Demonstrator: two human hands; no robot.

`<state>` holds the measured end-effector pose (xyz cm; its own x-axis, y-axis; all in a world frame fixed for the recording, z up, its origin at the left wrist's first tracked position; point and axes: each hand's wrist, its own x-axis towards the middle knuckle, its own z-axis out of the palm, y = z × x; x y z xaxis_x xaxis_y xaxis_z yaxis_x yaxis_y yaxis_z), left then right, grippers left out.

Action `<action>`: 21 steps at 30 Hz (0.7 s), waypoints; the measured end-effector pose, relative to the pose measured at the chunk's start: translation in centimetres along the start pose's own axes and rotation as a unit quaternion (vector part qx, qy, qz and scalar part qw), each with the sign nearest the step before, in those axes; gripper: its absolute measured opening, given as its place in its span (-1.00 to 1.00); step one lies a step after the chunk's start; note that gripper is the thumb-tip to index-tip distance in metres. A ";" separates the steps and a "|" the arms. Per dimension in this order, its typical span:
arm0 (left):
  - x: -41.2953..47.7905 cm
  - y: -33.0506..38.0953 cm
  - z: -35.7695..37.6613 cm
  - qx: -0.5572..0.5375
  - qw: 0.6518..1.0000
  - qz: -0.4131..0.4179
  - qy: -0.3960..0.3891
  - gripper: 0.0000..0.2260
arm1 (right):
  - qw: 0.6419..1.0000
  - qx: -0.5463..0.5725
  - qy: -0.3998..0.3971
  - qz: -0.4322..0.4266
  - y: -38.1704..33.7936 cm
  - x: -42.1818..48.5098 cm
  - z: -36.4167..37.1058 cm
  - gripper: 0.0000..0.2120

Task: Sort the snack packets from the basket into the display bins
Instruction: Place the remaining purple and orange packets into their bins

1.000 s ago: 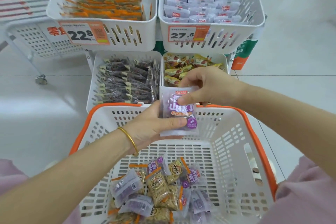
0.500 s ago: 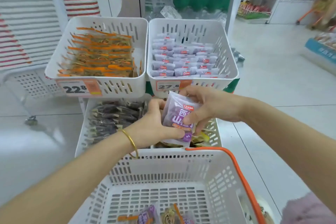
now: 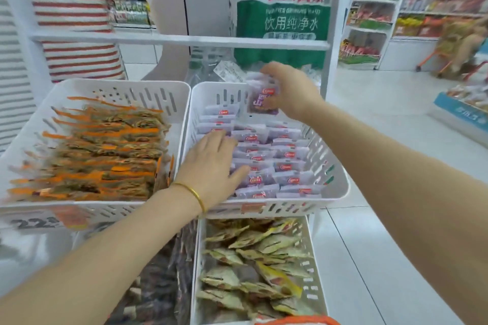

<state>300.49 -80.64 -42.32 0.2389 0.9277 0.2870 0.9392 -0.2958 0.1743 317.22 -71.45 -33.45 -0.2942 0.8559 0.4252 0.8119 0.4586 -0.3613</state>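
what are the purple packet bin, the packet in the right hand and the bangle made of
Bin: moulded white plastic, matte, with slotted walls. Packet: thin plastic film, glossy and partly see-through, though blurred. Bangle: looks like polished gold-coloured metal; it glints.

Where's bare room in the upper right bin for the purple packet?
Only a strip at the back of the upper right bin, between rear wall and rearmost row, under the purple packet the right hand holds. The packet rows crowd middle and front; the left hand rests on them.
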 end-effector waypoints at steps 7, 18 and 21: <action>-0.3 -0.6 1.0 0.037 0.999 0.006 0.009 -0.26 | 0.985 -0.064 -0.158 0.003 2.5 3.9 5.9 -0.56; -2.9 0.0 -1.6 -0.062 0.994 0.035 0.087 -0.54 | 0.990 0.095 -0.089 0.047 -0.4 -2.8 1.7 -0.60; -8.4 0.8 -3.1 -0.104 0.989 0.055 0.090 -0.60 | 0.988 0.133 -0.073 0.002 -3.3 -9.8 0.4 -0.61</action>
<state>298.43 -89.40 -41.72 0.2708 0.8377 0.4744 0.8348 -0.4497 0.3176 317.24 -81.22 -36.79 -0.3773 0.8742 0.3057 0.6582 0.4853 -0.5755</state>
